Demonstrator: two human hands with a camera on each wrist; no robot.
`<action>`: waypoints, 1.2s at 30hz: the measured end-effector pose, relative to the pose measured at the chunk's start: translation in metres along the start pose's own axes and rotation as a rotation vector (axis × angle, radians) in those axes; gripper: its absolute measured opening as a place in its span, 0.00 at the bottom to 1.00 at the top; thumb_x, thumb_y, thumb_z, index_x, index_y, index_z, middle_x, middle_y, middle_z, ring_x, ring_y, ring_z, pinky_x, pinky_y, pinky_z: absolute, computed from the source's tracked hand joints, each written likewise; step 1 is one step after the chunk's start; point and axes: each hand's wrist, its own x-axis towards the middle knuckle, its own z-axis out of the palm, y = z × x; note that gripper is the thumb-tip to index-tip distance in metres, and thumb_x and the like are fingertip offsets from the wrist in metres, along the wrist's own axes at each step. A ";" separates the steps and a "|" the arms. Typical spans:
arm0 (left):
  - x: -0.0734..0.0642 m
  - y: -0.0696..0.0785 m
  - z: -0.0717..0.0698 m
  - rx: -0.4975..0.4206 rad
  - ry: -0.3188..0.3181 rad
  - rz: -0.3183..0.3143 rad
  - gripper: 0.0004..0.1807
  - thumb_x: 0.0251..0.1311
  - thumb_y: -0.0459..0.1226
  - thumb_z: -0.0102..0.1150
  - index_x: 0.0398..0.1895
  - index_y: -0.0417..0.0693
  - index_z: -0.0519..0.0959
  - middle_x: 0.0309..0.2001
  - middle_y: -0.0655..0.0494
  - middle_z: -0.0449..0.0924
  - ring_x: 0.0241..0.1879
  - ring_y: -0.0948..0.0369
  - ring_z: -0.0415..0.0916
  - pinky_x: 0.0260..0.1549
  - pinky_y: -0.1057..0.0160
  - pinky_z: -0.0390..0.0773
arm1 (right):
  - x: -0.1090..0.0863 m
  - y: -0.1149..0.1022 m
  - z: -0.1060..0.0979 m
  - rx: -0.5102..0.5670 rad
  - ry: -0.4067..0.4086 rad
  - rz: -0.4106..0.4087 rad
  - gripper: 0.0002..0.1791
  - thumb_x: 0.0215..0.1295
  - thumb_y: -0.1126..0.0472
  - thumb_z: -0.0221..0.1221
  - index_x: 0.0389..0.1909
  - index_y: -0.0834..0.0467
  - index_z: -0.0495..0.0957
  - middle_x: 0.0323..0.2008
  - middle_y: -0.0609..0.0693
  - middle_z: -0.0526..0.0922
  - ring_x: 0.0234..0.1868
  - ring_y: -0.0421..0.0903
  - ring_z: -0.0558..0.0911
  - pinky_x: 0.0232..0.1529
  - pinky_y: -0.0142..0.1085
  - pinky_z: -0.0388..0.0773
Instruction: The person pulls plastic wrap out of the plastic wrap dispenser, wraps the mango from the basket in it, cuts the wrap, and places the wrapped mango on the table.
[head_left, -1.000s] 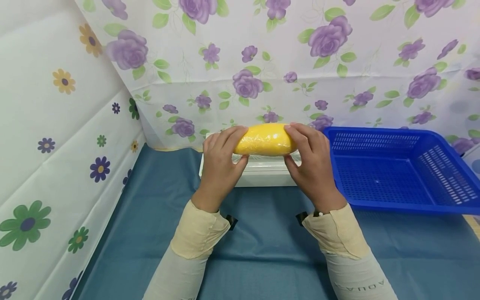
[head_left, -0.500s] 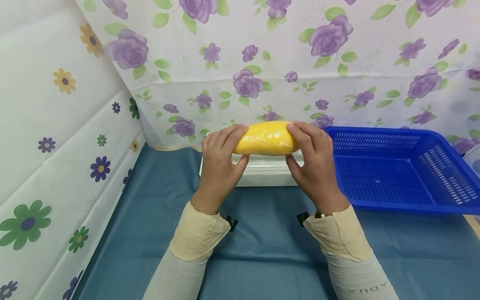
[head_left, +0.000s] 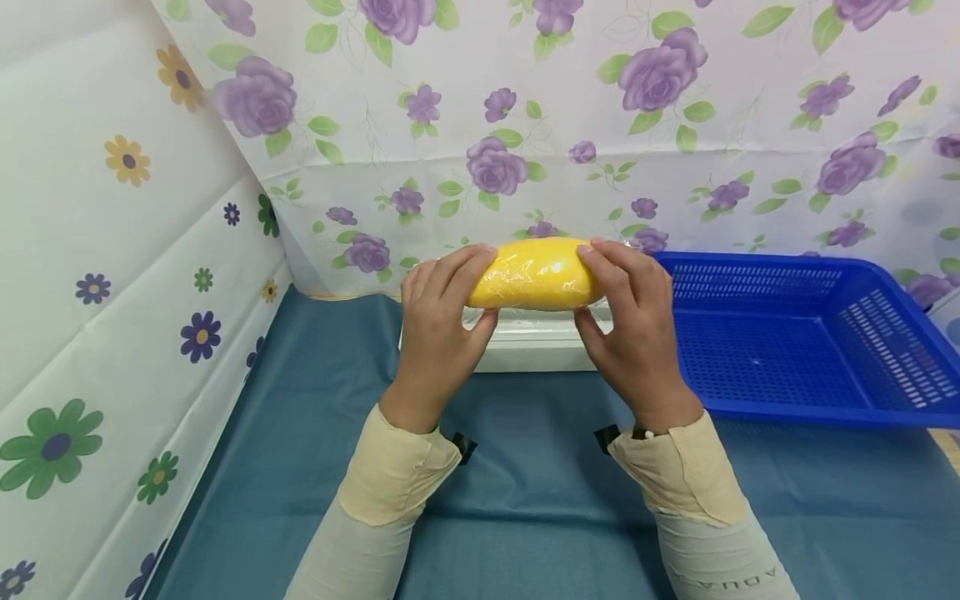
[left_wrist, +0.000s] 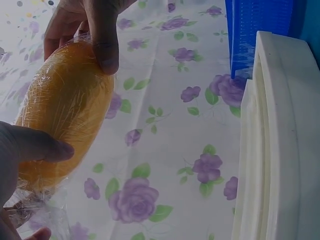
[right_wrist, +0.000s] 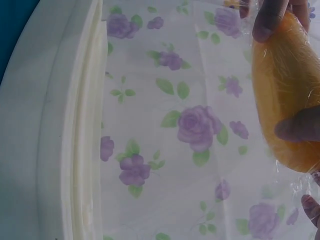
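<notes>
Specimen: film-wrapped yellow oblong (head_left: 534, 275), smooth and fruit-like, exact kind not determinable. Location: held up off the blue-green tablecloth (head_left: 525, 508), lying in line with the white case (head_left: 540, 358) in the head view, apart from it in both wrist views. Case looks like a cling-film dispenser, clear film showing along its top. Blue plastic basket (head_left: 817, 417) sits to the right. Hands: left hand (head_left: 442, 325) grips the left end, fingers over the top, thumb on the near side; right hand (head_left: 637, 325) grips the right end in the same manner. Neither is spread wide; each closes to about the thickness of the piece. Loose film (left_wrist: 57, 220) bunches beyond the end at the left hand; wrap over the body is glossy and finely creased. Handling estimate: moderate to light weight, body firm with perhaps slight give, skin possibly bruisable under hard thumb pressure. Film probably slick where taut, clingy where loose. Best hold: both rounded ends, as now, pads broad, leaving the middle bare; the loose film alone would likely tear or slip.
</notes>
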 end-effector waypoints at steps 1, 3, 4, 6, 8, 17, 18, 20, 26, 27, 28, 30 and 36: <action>0.000 0.000 -0.001 0.000 0.002 0.002 0.31 0.55 0.29 0.72 0.64 0.49 0.76 0.62 0.52 0.78 0.58 0.51 0.73 0.65 0.45 0.65 | 0.000 0.000 0.000 0.001 0.003 0.000 0.37 0.53 0.76 0.70 0.65 0.56 0.72 0.65 0.59 0.73 0.64 0.59 0.72 0.65 0.55 0.66; 0.000 0.001 -0.002 -0.002 0.007 0.008 0.30 0.55 0.29 0.71 0.64 0.49 0.76 0.62 0.51 0.78 0.58 0.51 0.73 0.65 0.45 0.65 | 0.000 -0.001 -0.001 0.004 0.008 -0.002 0.37 0.53 0.77 0.70 0.65 0.57 0.72 0.65 0.59 0.72 0.64 0.59 0.72 0.65 0.54 0.66; 0.000 0.002 -0.002 -0.004 0.011 0.011 0.30 0.55 0.29 0.71 0.63 0.49 0.77 0.62 0.51 0.78 0.58 0.51 0.73 0.65 0.45 0.65 | 0.000 -0.002 -0.001 0.006 0.011 -0.002 0.37 0.53 0.77 0.70 0.65 0.57 0.72 0.65 0.59 0.72 0.64 0.59 0.71 0.65 0.54 0.66; 0.001 0.003 -0.003 -0.007 0.020 0.019 0.30 0.55 0.29 0.71 0.63 0.49 0.77 0.62 0.51 0.78 0.58 0.50 0.73 0.64 0.45 0.65 | 0.001 -0.003 -0.002 0.012 0.016 -0.004 0.37 0.53 0.77 0.70 0.65 0.57 0.72 0.65 0.59 0.72 0.64 0.59 0.71 0.65 0.54 0.66; 0.001 0.004 -0.004 -0.007 0.028 0.027 0.30 0.55 0.29 0.71 0.63 0.48 0.77 0.62 0.51 0.78 0.58 0.50 0.73 0.64 0.45 0.65 | 0.001 -0.004 -0.002 0.015 0.023 -0.006 0.37 0.53 0.76 0.70 0.65 0.57 0.72 0.65 0.59 0.72 0.64 0.59 0.71 0.65 0.53 0.66; 0.002 0.007 -0.008 -0.017 0.060 0.058 0.30 0.55 0.28 0.70 0.63 0.48 0.77 0.62 0.50 0.78 0.58 0.49 0.73 0.63 0.45 0.66 | 0.003 -0.008 -0.007 0.015 0.058 -0.020 0.35 0.54 0.76 0.69 0.64 0.57 0.72 0.64 0.59 0.72 0.64 0.59 0.72 0.64 0.52 0.67; 0.002 0.008 -0.008 -0.018 0.062 0.061 0.29 0.55 0.28 0.70 0.63 0.48 0.77 0.62 0.50 0.78 0.58 0.49 0.73 0.63 0.45 0.66 | 0.004 -0.009 -0.007 0.013 0.063 -0.024 0.35 0.54 0.76 0.69 0.64 0.57 0.72 0.64 0.59 0.72 0.64 0.60 0.72 0.64 0.51 0.67; 0.001 0.008 -0.009 -0.022 0.069 0.066 0.29 0.56 0.28 0.70 0.63 0.48 0.77 0.62 0.50 0.78 0.57 0.49 0.73 0.63 0.45 0.66 | 0.004 -0.010 -0.008 0.011 0.072 -0.030 0.36 0.53 0.76 0.69 0.64 0.58 0.72 0.64 0.60 0.72 0.64 0.60 0.72 0.64 0.51 0.67; 0.002 0.011 -0.012 -0.033 0.086 0.077 0.29 0.55 0.27 0.69 0.63 0.47 0.78 0.62 0.49 0.79 0.57 0.49 0.73 0.63 0.45 0.66 | 0.005 -0.013 -0.010 0.014 0.095 -0.044 0.35 0.54 0.76 0.69 0.64 0.58 0.73 0.64 0.60 0.72 0.63 0.60 0.72 0.65 0.50 0.67; 0.002 0.012 -0.012 -0.034 0.087 0.078 0.29 0.56 0.28 0.69 0.63 0.47 0.78 0.62 0.49 0.79 0.57 0.49 0.73 0.63 0.45 0.66 | 0.005 -0.014 -0.011 0.016 0.099 -0.045 0.34 0.54 0.76 0.69 0.63 0.58 0.73 0.63 0.60 0.72 0.63 0.60 0.73 0.65 0.49 0.67; 0.002 0.012 -0.012 -0.034 0.090 0.078 0.29 0.56 0.28 0.69 0.62 0.47 0.78 0.62 0.49 0.79 0.57 0.49 0.73 0.63 0.45 0.66 | 0.005 -0.014 -0.011 0.016 0.102 -0.046 0.34 0.54 0.76 0.69 0.63 0.58 0.73 0.63 0.60 0.72 0.63 0.60 0.73 0.66 0.49 0.67; 0.002 0.013 -0.013 -0.036 0.096 0.079 0.28 0.56 0.28 0.69 0.62 0.47 0.78 0.61 0.49 0.79 0.57 0.49 0.73 0.63 0.45 0.66 | 0.006 -0.015 -0.011 0.019 0.111 -0.049 0.34 0.55 0.76 0.68 0.63 0.58 0.73 0.63 0.60 0.73 0.63 0.60 0.72 0.66 0.49 0.67; 0.002 0.014 -0.015 -0.042 0.113 0.089 0.28 0.56 0.28 0.68 0.62 0.47 0.78 0.61 0.49 0.79 0.57 0.49 0.73 0.63 0.45 0.66 | 0.006 -0.018 -0.013 0.027 0.129 -0.056 0.34 0.54 0.77 0.68 0.63 0.58 0.73 0.63 0.60 0.72 0.64 0.60 0.72 0.68 0.47 0.67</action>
